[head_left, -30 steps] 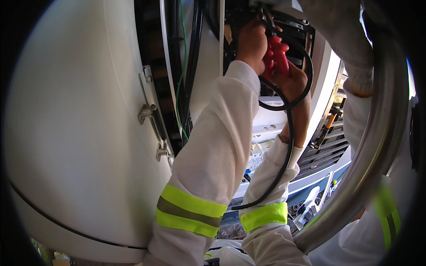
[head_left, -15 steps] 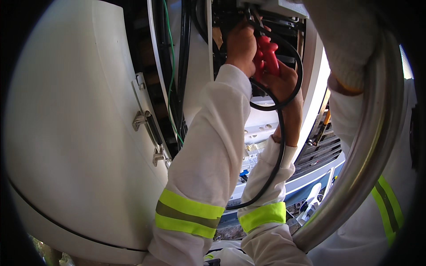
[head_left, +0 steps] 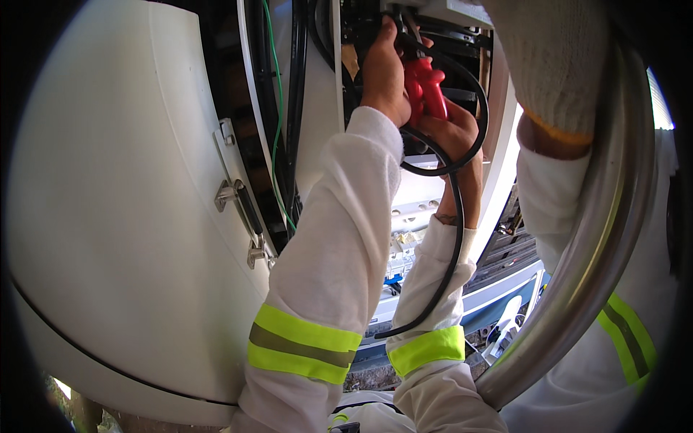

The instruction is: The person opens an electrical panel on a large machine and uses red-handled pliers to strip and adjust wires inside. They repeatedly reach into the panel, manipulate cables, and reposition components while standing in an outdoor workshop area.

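Note:
My left hand (head_left: 384, 78) is raised into the open cabinet, its thumb pointing up and its fingers closed around a black cable (head_left: 481, 101) near the top. The cable loops out to the right, and its loose tail hangs over my right forearm. My right hand (head_left: 456, 131) grips red-handled pliers (head_left: 433, 90) from below, close beside my left hand. The pliers' metal jaws point up toward the cable and are partly hidden, so I cannot tell what they bite on.
A large white door (head_left: 123, 202) with a handle (head_left: 249, 209) stands at left. Beside it run black cables and a green wire (head_left: 278, 130). On the right, a thick metal tube (head_left: 577, 289) curves past a co-worker's gloved hand (head_left: 556, 65).
My hands and the pliers sit slightly further left in view. My left thumb now points straighter up. The co-worker's gloved hand has come lower and further left.

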`<state>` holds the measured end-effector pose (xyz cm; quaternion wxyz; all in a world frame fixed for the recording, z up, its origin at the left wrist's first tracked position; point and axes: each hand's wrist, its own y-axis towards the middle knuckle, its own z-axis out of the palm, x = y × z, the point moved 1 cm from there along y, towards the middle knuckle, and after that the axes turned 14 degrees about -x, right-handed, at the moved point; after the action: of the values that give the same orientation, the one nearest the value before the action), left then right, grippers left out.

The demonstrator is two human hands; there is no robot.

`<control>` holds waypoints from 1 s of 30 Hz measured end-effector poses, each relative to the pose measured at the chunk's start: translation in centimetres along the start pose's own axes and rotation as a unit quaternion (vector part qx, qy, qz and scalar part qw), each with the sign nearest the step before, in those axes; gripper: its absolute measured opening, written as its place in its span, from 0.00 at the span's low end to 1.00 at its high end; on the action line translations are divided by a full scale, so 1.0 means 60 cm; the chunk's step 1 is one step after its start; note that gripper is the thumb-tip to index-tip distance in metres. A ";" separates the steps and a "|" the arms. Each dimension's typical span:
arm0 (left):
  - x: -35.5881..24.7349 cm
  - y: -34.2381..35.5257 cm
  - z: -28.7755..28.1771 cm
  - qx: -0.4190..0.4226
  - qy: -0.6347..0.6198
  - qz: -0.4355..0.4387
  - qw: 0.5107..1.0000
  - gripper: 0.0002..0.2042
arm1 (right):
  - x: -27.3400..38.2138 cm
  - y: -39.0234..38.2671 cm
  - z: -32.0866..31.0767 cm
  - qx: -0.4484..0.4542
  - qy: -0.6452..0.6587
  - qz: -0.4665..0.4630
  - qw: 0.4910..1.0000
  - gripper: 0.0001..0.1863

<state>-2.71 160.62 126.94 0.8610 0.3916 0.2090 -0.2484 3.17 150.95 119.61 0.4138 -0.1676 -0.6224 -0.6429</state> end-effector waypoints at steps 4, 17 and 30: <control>-0.004 -0.006 0.003 -0.006 0.014 -0.005 1.000 0.21 | 0.000 0.001 0.001 0.006 0.007 -0.006 1.000 0.22; 0.002 0.004 0.005 -0.014 -0.018 -0.011 1.000 0.24 | -0.003 0.000 0.001 0.021 0.024 -0.017 0.999 0.21; 0.011 0.027 -0.002 0.019 0.015 0.040 0.999 0.12 | 0.032 -0.019 -0.007 0.000 -0.095 -0.010 0.995 0.23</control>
<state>-1.26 161.47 127.42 0.8593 0.4194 0.2019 -0.2119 1.30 149.82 120.17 0.3460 -0.2219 -0.6606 -0.6282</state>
